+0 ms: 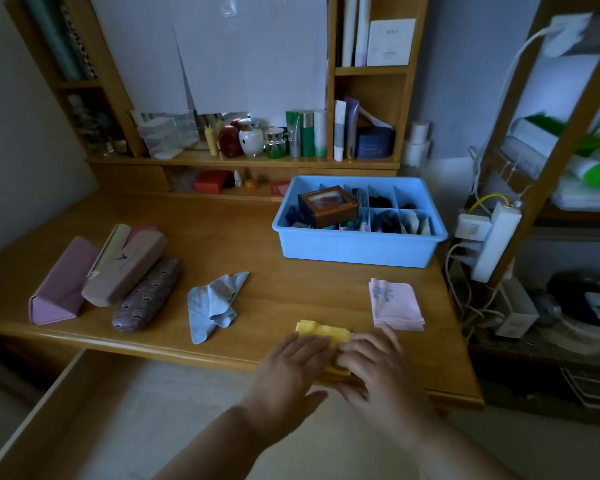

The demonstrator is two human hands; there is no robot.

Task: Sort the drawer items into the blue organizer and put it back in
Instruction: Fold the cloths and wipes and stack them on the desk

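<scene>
Blue organizer (359,249); yellow cloth (323,332); pale pink folded cloth (395,304) with blue print; light blue cloth (212,304) with faint, perhaps orange, marks; brown case (146,296) patterned with small motifs; plain pink triangular case (61,289).

Dim room. Wooden desk (222,237) with hutch shelves (368,71) against a pale wall (21,133); open wooden rack (548,140) stands at right; light floor (194,410) below.
</scene>
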